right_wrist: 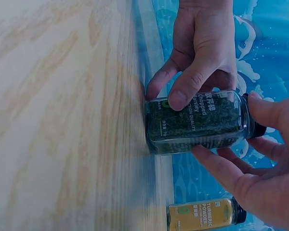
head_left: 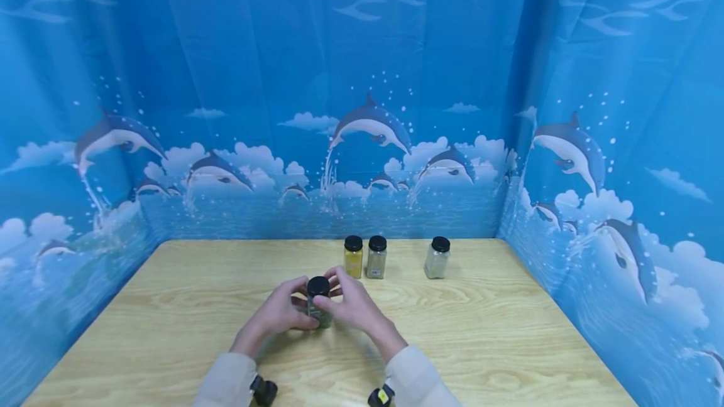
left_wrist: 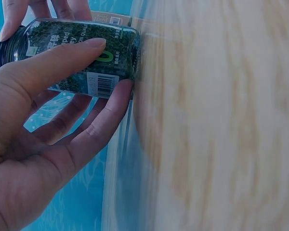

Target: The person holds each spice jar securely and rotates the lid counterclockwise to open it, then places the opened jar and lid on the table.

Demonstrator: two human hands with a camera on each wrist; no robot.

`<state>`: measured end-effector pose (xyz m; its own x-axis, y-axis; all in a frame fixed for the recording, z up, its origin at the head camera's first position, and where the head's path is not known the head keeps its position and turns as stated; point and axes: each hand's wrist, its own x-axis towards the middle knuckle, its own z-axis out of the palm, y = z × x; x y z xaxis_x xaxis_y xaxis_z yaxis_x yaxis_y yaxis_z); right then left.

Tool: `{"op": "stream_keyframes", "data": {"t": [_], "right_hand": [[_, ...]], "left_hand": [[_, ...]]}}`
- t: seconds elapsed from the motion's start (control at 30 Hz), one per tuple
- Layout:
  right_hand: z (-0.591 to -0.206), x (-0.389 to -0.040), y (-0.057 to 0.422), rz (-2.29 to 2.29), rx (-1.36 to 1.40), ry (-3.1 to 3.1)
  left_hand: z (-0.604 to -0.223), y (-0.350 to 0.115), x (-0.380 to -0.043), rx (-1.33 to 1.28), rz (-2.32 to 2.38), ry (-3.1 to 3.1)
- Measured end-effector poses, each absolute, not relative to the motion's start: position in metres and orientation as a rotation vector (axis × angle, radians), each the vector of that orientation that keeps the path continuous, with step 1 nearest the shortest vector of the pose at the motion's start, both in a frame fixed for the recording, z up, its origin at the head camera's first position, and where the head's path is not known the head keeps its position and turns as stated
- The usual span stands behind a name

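Observation:
A glass jar of chopped parsley [right_wrist: 214, 120] with a black lid [head_left: 318, 286] stands upright on the wooden table, between both hands. My left hand [head_left: 283, 308] grips the lower part of the jar, its thumb across the label in the left wrist view. From the other side my right hand [head_left: 355, 303] holds the jar near the top. Its thumb lies at the lid's edge and its fingers reach along the glass in the right wrist view. Dark green flakes fill the jar.
Behind the hands stand a yellow turmeric powder jar [head_left: 353, 262] and a beige-filled jar [head_left: 376, 264], side by side. A pale-filled jar [head_left: 437, 262] stands farther right. All have black lids. Blue dolphin-print curtains [head_left: 339, 49] enclose the table [head_left: 481, 344] at the back and sides.

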<state>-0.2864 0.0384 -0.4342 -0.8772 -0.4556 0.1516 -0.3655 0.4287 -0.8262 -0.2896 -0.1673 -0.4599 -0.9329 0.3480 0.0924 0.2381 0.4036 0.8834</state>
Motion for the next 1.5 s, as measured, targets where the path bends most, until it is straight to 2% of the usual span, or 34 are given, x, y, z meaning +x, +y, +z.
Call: {"op": "stream_keyframes", "data": {"t": [0.33,1.13,1.5], "right_hand": [[-0.4337,-0.2893,0.0424,-1.353,-0.861,2.588],[-0.4315,-0.2856,0.0382,-1.463,-0.694,2.546],[-0.4322,-0.285,0.0384,-1.454,-0.771,2.572]], "left_hand": [[-0.4604,-0.1674,-0.29,0.487,1.551,2.561],[-0.4585,-0.167,-0.2892,0.526,1.55,2.56],[-0.4581,-0.1665,-0.2887,0.485,1.551,2.557]]}}
